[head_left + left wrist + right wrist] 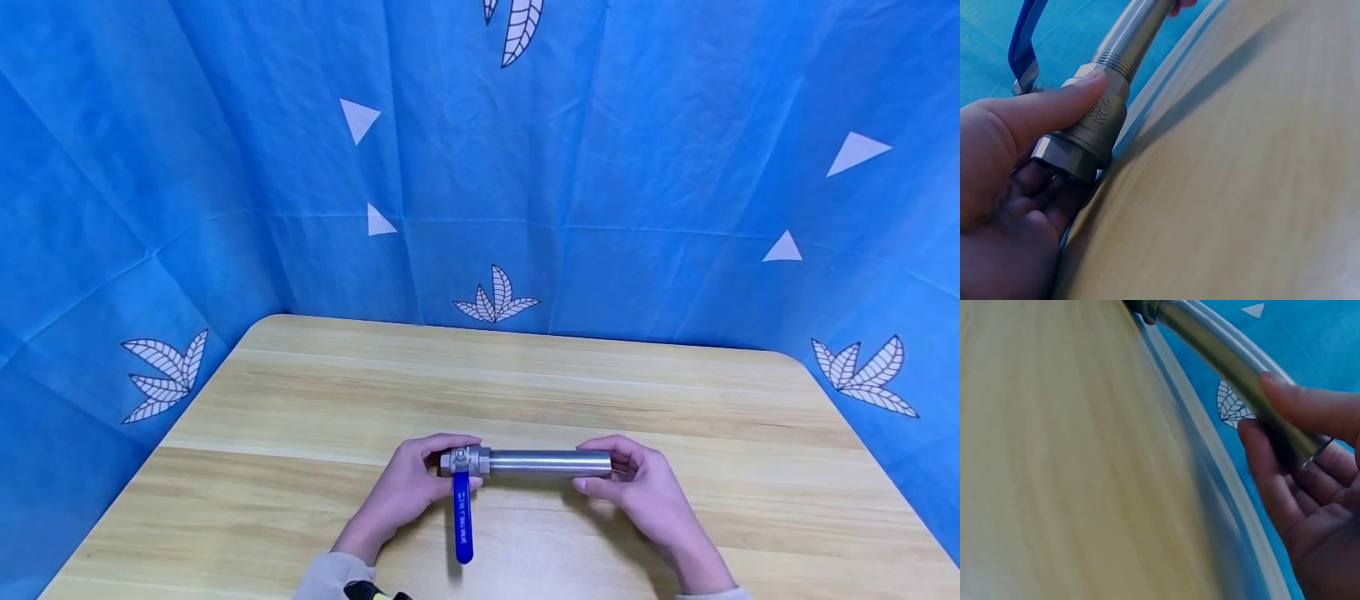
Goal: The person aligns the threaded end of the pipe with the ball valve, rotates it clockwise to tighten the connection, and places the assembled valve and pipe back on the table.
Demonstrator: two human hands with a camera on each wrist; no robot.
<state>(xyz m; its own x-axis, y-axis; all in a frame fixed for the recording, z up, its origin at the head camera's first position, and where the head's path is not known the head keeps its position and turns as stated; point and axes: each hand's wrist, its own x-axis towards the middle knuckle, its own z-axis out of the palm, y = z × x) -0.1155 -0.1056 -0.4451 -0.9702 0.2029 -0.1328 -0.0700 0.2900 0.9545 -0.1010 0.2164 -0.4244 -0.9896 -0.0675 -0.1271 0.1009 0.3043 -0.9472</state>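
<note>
A steel ball valve [474,461] with a blue lever handle [462,521] is joined to a smooth metal pipe [543,463]. My left hand [411,486] grips the valve body, thumb on the near side and fingers on the far side. In the left wrist view, threads show where the pipe [1135,37] enters the valve [1094,125], whose body bears raised letters. The lever points toward me. At the pipe's other end, my right hand [641,483] pinches the tube between thumb and fingers. The right wrist view shows the pipe's open end [1315,453] near the palm.
Valve and pipe are held level over a light wood table [300,392], on which their shadow falls. Behind it and along both sides hangs a blue curtain [480,167] printed with white leaves and triangles. A dark and yellow band [371,591] shows by the left sleeve.
</note>
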